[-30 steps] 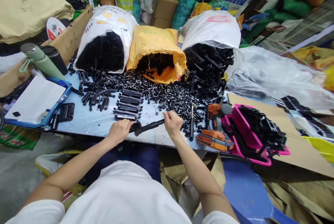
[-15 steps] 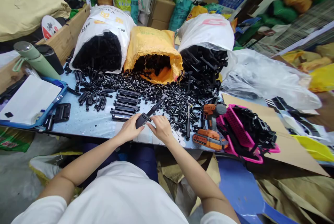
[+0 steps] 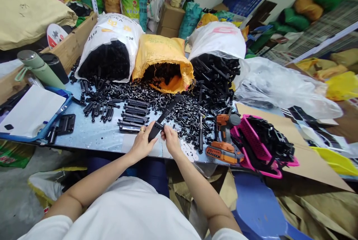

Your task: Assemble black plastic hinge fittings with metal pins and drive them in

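Note:
My left hand (image 3: 142, 142) is closed around the wide end of a long black plastic part (image 3: 154, 131), whose narrow arm points away from me over the table. My right hand (image 3: 172, 141) is closed at the part's right side, its fingertips curled together; whatever they pinch is too small to make out. Just beyond my left hand lies a row of similar black strips (image 3: 135, 112). Past my right hand spreads a heap of small black pieces and screws (image 3: 184, 115). A hammer (image 3: 201, 133) and an orange cordless drill (image 3: 223, 148) lie to the right.
Two white sacks (image 3: 119, 27) (image 3: 220, 38) and a yellow sack (image 3: 162, 48) spill black parts at the back. A pink basket (image 3: 260, 139) of black parts stands right. On the left are a blue tray (image 3: 68, 102) and a green bottle (image 3: 44, 70).
My right hand's fingers, spread beside the part before, are now curled together at its side. The part has tilted slightly in my left hand. The whole view has shifted a little.

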Available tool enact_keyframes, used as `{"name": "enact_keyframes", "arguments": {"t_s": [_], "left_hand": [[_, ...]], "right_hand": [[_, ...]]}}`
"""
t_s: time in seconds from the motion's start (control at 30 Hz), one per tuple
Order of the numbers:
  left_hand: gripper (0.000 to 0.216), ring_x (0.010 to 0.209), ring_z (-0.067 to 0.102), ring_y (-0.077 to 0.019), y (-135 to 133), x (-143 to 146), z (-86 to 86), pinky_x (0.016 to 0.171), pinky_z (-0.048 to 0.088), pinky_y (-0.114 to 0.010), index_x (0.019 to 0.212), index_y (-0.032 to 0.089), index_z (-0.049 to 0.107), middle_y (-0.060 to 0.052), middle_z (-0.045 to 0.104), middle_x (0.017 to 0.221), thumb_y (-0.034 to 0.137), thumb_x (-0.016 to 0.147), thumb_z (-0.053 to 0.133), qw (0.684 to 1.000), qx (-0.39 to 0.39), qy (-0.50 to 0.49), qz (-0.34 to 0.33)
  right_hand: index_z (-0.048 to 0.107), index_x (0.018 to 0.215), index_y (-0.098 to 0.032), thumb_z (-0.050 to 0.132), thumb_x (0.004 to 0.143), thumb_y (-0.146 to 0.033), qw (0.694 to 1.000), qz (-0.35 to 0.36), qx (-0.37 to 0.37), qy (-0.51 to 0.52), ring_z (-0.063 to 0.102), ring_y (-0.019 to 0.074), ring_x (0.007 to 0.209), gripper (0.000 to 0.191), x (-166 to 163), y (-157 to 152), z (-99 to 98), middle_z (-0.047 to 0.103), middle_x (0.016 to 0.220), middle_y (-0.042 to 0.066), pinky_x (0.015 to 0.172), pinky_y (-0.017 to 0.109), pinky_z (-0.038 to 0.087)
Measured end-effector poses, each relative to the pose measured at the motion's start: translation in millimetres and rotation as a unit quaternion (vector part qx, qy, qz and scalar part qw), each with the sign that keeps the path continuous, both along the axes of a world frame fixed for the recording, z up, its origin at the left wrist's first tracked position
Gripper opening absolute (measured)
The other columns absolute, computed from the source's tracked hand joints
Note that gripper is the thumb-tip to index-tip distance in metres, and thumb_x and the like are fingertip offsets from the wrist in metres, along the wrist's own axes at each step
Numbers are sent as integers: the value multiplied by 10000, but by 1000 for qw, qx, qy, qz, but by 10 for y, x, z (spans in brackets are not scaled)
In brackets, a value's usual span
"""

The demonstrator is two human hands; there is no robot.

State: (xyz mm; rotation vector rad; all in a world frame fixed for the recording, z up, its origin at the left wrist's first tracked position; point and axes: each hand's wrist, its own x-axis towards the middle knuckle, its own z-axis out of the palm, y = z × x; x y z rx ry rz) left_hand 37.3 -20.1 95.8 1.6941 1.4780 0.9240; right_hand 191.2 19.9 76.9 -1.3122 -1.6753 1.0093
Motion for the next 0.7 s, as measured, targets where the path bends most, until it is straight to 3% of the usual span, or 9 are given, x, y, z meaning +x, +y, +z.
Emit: {"name": "enact_keyframes", "arguments": {"t_s": [0.07, 0.1, 0.2, 0.27, 0.43, 0.6, 0.63, 0.7], "left_hand": [[651, 1091, 504, -260, 15, -17, -18, 942, 421, -412, 1407, 242, 296, -121, 481, 1173, 234, 812, 558, 1000, 3, -4, -3], [652, 1098, 501, -259, 22, -24, -30, 949, 416, -412, 1404, 243, 301, -122, 479, 1189, 230, 807, 563, 1000, 4, -12, -2], [656, 1118, 490, -254, 26, -29, -59, 969, 403, -412, 1401, 245, 299, -121, 472, 1231, 237, 804, 571, 999, 9, -40, -3], [653, 1102, 498, -253, 19, -21, -66, 961, 408, -413, 1404, 248, 294, -118, 484, 1208, 246, 810, 565, 999, 13, -36, -2], [661, 1072, 512, -254, 20, -22, -67, 942, 416, -417, 1414, 254, 285, -113, 501, 1146, 228, 812, 555, 1000, 5, -11, 9], [688, 1192, 449, -265, 42, -25, -76, 1008, 368, -427, 1411, 229, 291, -127, 459, 1281, 212, 785, 576, 998, -21, -54, 10], [684, 1210, 436, -265, 42, -19, -77, 1018, 358, -432, 1409, 238, 293, -123, 449, 1303, 209, 785, 572, 998, -19, -56, 11], [674, 1237, 418, -263, 43, -7, -84, 1035, 340, -442, 1403, 256, 305, -113, 443, 1325, 202, 785, 567, 998, -16, -57, 18]], "right_hand": [[376, 628, -210, 192, 909, -595, 992, 26, -104, 60, 333, 110, 430, 510, -8, -6, 27, 359, 490, -27, 455, 256, 322], [400, 659, -207, 225, 905, -594, 991, 31, -110, 65, 351, 111, 438, 491, -2, -8, 45, 384, 506, -25, 464, 256, 332], [501, 807, -197, 443, 835, -595, 1000, -6, 24, -3, 472, 137, 615, 403, 32, -6, 96, 520, 690, 19, 608, 279, 401], [519, 775, -195, 475, 817, -596, 997, -12, 70, -41, 479, 147, 663, 406, 40, 6, 108, 529, 713, 30, 658, 287, 403], [468, 683, -188, 245, 895, -612, 994, 32, -100, 27, 425, 122, 482, 524, 19, 59, 87, 474, 539, 6, 515, 266, 373], [542, 800, -187, 475, 802, -634, 993, 16, 86, -84, 531, 182, 739, 452, 49, 99, 86, 578, 784, 72, 711, 323, 421], [538, 751, -185, 439, 820, -635, 993, 25, 82, -82, 530, 183, 724, 466, 45, 100, 82, 568, 747, 71, 704, 325, 421], [502, 663, -184, 297, 882, -618, 998, 50, 1, -42, 509, 162, 599, 528, 28, 100, 68, 532, 630, 52, 620, 310, 422]]}}
